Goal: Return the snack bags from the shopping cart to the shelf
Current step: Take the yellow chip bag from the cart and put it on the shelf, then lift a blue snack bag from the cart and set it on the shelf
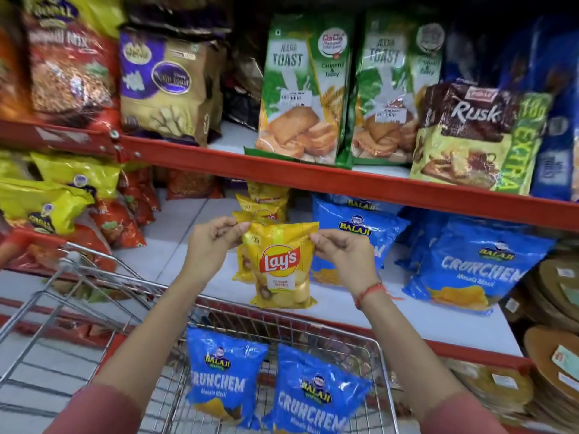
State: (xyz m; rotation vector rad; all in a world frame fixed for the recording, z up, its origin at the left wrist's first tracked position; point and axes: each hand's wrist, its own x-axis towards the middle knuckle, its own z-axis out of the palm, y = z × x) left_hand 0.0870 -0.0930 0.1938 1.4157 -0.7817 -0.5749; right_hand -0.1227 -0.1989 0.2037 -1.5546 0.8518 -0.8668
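Observation:
A yellow Lay's chip bag (282, 264) hangs upright over the front of the white middle shelf (200, 245). My left hand (213, 242) pinches its top left corner and my right hand (341, 249) pinches its top right corner. Behind it stand several more yellow Lay's bags (263, 205) in a row running back into the shelf. Below my arms, two blue Balaji Crunchem bags (224, 374) (316, 393) lean upright in the wire shopping cart (94, 308).
Blue Balaji bags (470, 264) lie on the shelf right of the Lay's row. Red and yellow snack bags (78, 202) fill the left side. The upper shelf holds Jeera Toast packs (300, 89) and a Rusk pack (473, 136) behind a red rail (376, 183). Round brown packs (551, 296) stack at the right.

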